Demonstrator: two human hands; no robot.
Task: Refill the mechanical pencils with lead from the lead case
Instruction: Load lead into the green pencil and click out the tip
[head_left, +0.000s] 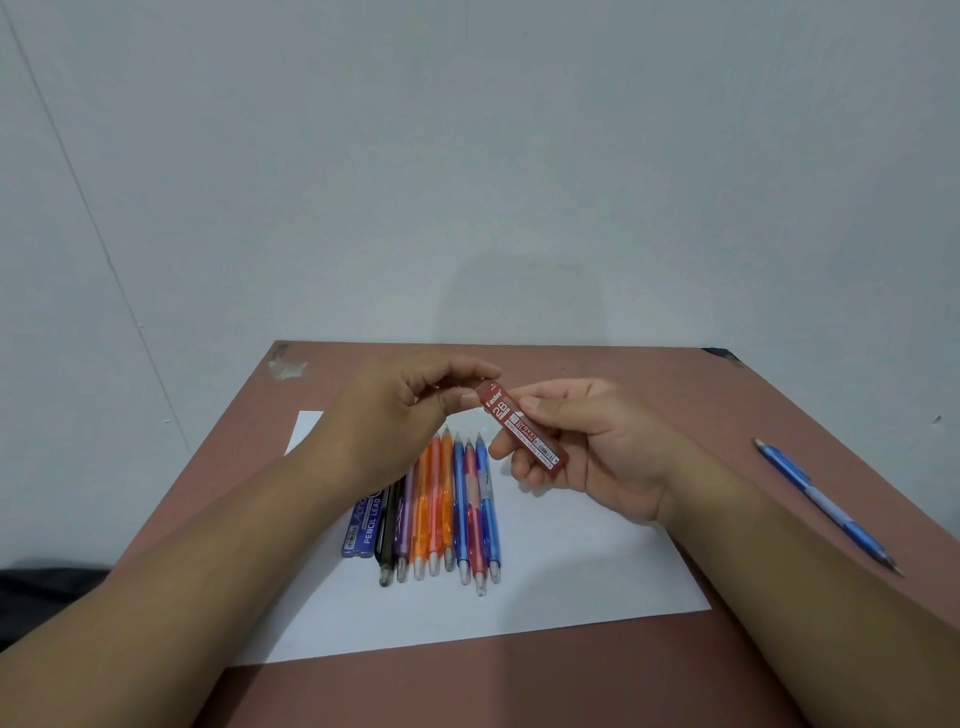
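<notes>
R hand (587, 447) grips red lead case (524, 430), tilted; L hand (400, 410) pinches its 11 o'clock end. Pencils (447, 509) in row on paper (571, 587) below; blue pencil (826, 506) at 3 o'clock.

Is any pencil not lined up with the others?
Yes. One blue pencil lies alone on the bare table at the right, slanted, off the white paper. The other pencils lie side by side in a row on the paper.
</notes>
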